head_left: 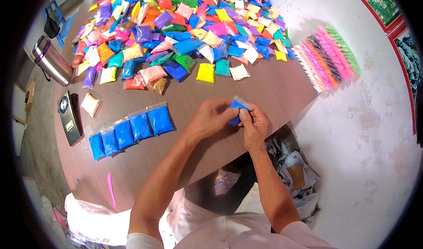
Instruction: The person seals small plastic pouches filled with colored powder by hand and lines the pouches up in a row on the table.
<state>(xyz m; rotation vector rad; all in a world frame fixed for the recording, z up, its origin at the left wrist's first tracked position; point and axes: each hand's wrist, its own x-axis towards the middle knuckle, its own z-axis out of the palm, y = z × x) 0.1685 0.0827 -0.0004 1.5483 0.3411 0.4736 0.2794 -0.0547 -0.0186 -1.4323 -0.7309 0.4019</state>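
Both hands hold one small blue packet (pixel 236 118) with a clear top strip over the right part of the table. My left hand (pixel 210 117) pinches its left side with thumb and fingers. On the other side my right hand (pixel 254 124) is closed on the packet, its thumb near the left thumb. To the left of the hands, several blue packets (pixel 133 127) lie side by side in a slanting row, clear strips toward the back. A pale cream packet (pixel 90 104) lies behind the row's left end.
A large heap of coloured packets (pixel 176 33) covers the back of the brown table (pixel 264 83). Bundles of twisted coloured packs (pixel 328 59) lie at the right. At the left are a steel flask (pixel 53 60) and a scale (pixel 69 118); a pink plastic knife (pixel 111 188) lies at the front.
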